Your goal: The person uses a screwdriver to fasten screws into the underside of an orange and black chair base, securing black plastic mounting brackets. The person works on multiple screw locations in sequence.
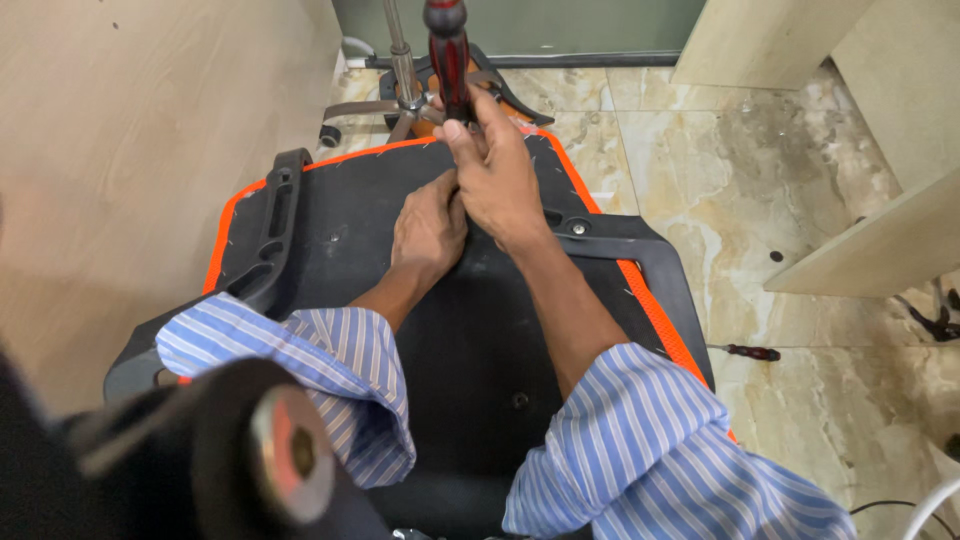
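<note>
Keep your right hand (497,165) clenched on the screwdriver (449,55), upright over the overturned chair seat (330,230); your left hand (428,232) steadies its tip (hidden underneath).

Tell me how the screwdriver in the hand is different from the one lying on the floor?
The held screwdriver stands upright, gripped by the right hand over the black chair seat; the floor screwdriver lies flat on the tiles, untouched. The held one looks bigger and sits near the middle; the floor one looks small, off to the right. Both have dark red-and-black handles.
</note>
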